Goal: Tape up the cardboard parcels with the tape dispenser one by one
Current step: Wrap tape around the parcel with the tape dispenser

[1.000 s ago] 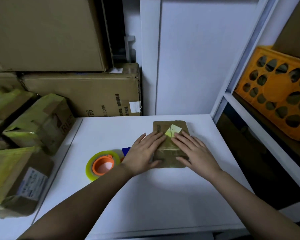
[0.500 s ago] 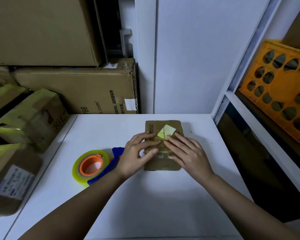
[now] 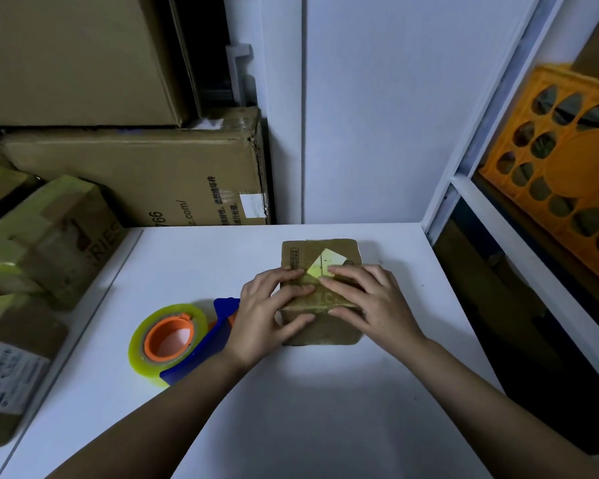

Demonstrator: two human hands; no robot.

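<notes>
A small brown cardboard parcel (image 3: 320,333) lies flat on the white table (image 3: 325,416), with yellowish tape and a pale label (image 3: 329,262) across its top. My left hand (image 3: 267,316) rests on the parcel's left side, its fingertips on the taped seam and its thumb on the near part of the top. My right hand (image 3: 370,302) lies on the right half, fingers pressing on the tape. The tape dispenser (image 3: 168,340), a yellowish roll on an orange hub with a blue handle, lies on the table just left of my left wrist, untouched.
Several parcels wrapped in yellow tape (image 3: 49,236) and one with a shipping label (image 3: 11,371) are stacked off the table's left edge. Large cartons (image 3: 135,174) stand behind them. A white shelf frame (image 3: 498,236) with an orange crate (image 3: 564,160) borders the right.
Both hands stay on the parcel and have drawn a little toward its middle. My left fingers have bent more. The parcel and dispenser have not moved.
</notes>
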